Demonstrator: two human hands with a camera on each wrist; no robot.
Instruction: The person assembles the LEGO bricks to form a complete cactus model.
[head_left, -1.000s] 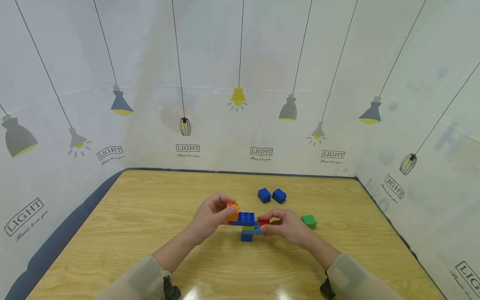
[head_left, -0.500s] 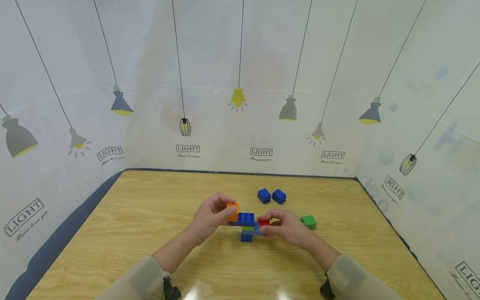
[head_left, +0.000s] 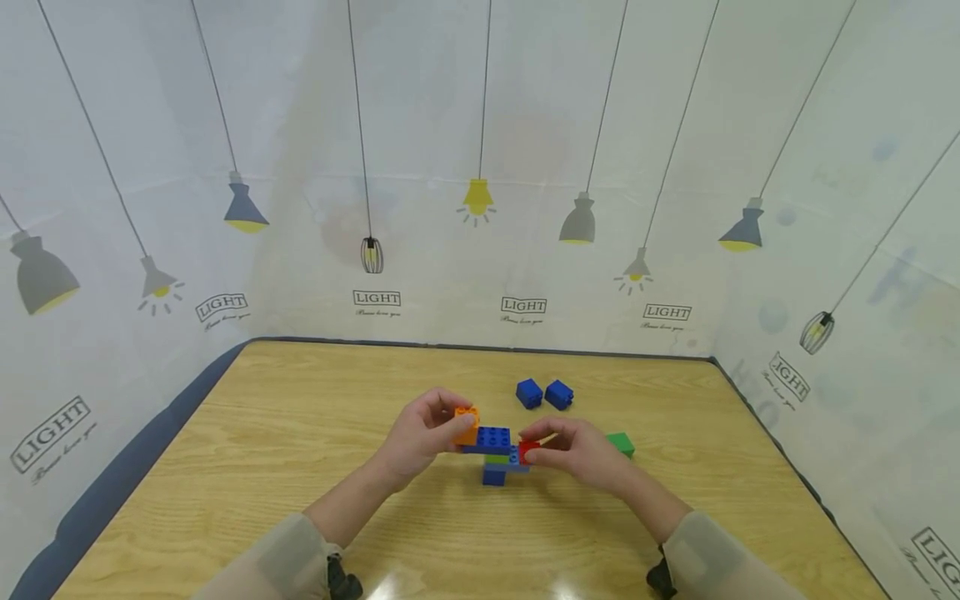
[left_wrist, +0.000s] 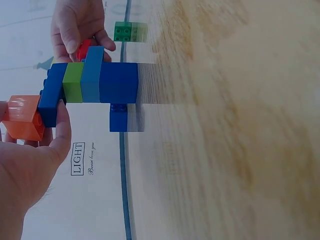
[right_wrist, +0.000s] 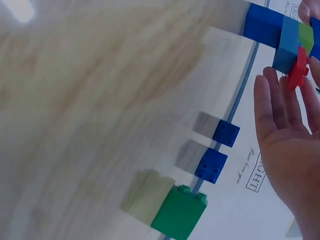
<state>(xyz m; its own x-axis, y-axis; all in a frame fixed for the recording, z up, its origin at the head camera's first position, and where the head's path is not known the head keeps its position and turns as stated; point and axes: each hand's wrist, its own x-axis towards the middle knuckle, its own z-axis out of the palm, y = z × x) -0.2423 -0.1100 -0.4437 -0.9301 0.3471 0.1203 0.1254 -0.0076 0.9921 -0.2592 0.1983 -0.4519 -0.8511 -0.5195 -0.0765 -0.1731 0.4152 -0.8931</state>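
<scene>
A stepped stack of toy building bricks stands on the table. At its bottom is a blue brick (head_left: 493,477), with a light blue brick (left_wrist: 92,75) and a lime green brick (head_left: 496,459) above. Across the top lies a long dark blue brick (head_left: 493,438), reaching left. My left hand (head_left: 418,432) grips an orange brick (left_wrist: 25,120) on that brick's left end, a finger reaching along the blue underside. A red brick (right_wrist: 299,70) sits at the light blue brick's right end, where my right hand (head_left: 585,457) pinches it between thumb and fingers.
Two blue bricks (head_left: 529,394) lie behind the stack on the wooden table (head_left: 315,392). A green brick (right_wrist: 180,212) is beyond my right hand, partly hidden by it in the head view. A printed sheet (head_left: 420,275) hangs along the table's back and sides.
My right hand has shifted slightly to the right and up around the red brick, showing more of it and covering part of the green brick. My left hand keeps its hold on the orange brick.
</scene>
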